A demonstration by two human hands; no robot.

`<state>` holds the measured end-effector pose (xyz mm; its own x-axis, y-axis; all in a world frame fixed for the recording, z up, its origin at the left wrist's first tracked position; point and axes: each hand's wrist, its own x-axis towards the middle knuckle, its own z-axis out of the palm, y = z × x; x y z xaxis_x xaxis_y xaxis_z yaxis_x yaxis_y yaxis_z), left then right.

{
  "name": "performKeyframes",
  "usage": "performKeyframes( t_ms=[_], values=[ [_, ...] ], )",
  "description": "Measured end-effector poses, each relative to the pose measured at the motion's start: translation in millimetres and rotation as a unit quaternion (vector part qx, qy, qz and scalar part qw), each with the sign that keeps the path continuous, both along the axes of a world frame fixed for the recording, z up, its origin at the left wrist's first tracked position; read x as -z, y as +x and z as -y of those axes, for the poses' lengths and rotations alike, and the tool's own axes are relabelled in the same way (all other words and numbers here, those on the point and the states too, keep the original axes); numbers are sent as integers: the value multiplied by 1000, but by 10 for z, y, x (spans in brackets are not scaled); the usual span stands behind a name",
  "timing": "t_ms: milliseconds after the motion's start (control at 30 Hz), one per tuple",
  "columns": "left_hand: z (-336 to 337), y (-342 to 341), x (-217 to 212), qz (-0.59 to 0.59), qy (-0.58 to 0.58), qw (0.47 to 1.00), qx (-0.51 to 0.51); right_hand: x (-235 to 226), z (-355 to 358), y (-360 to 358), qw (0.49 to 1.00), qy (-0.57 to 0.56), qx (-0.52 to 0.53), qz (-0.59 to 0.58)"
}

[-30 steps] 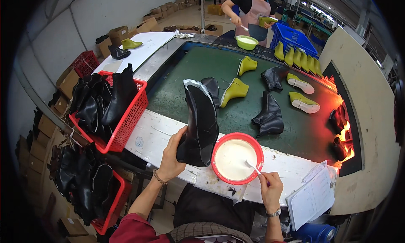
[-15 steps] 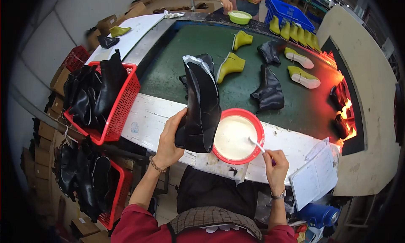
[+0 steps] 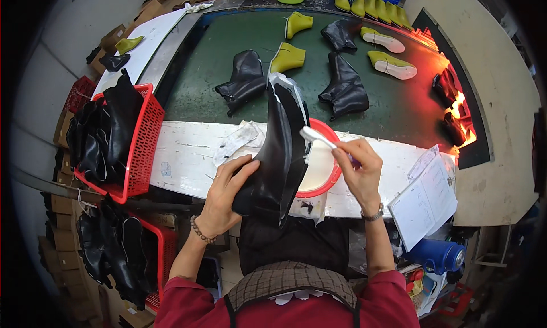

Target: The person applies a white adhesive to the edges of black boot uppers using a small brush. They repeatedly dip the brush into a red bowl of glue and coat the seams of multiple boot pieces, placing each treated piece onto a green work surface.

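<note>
My left hand is closed on a black boot, held sole-side toward the right above the table edge. White glue-like coating shows at its upper end and along its right edge. My right hand grips a small white toothbrush-like brush with a purple part near the fingers. The loaded white brush head is at the boot's right edge; whether it touches is hard to tell. Behind the boot, partly hidden, stands a red bowl of creamy white liquid on the white ledge.
Black boots and yellow-green boots lie on the green belt. Red crates of black boots stand at left. A glowing heater opening is at right. A notebook and blue flask sit near my right arm.
My right hand has lifted the brush out of the bowl up to the boot's right edge. The view has shifted, and the co-worker's hands at the far end have left it.
</note>
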<state>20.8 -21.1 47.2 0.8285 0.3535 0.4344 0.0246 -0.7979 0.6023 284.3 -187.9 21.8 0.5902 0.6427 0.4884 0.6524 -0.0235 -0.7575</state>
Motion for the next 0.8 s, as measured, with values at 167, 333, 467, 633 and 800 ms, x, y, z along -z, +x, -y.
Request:
performKeyframes(
  t_ms=[167,333,467,633,800],
  values=[
    [9,-68,44,-13,-25,998,48,-27,-233,285,999,23,20,44],
    [-18,-52,41,-22,-37,999,-11,-236,-245,255,998,45,1,46],
    [-41,28,66,6,-69,995,-67,-119,105,-65,996,-39,-76,-35],
    [-21,87,95,17,-78,996,-44,-84,10,-13,1000,3,-9,13],
    [-116,188,154,84,-5,993,-87,-111,19,-47,995,53,-53,70]
  ],
)
